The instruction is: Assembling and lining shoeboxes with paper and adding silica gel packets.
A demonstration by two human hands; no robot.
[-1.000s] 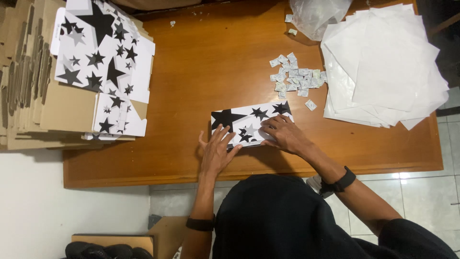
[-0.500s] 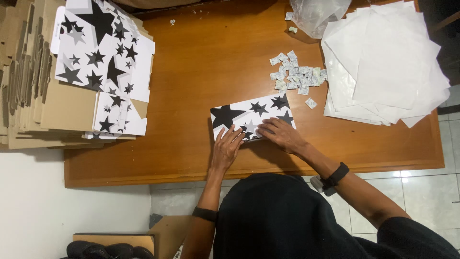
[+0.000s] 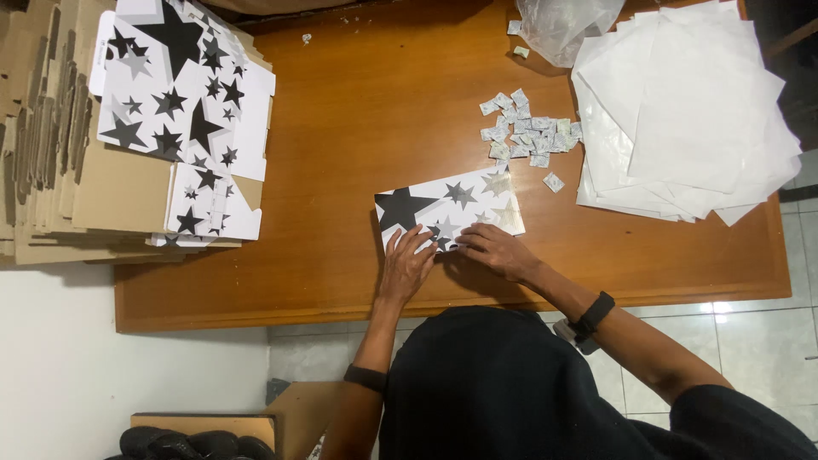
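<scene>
Both hands flat, fingers spread, holding nothing: left hand [image 3: 406,264] and right hand [image 3: 498,251] press star-printed card [image 3: 452,204] near surface's [image 3: 341,128] front edge.

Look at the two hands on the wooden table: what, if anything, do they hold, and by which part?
Both the left hand and right hand press flat on the near edge of the white star-printed cardboard piece; neither lifts it.

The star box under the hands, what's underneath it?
The star box lies flat on the wooden table. Both the left hand and right hand press its near edge. Anything beneath it is covered.
</scene>
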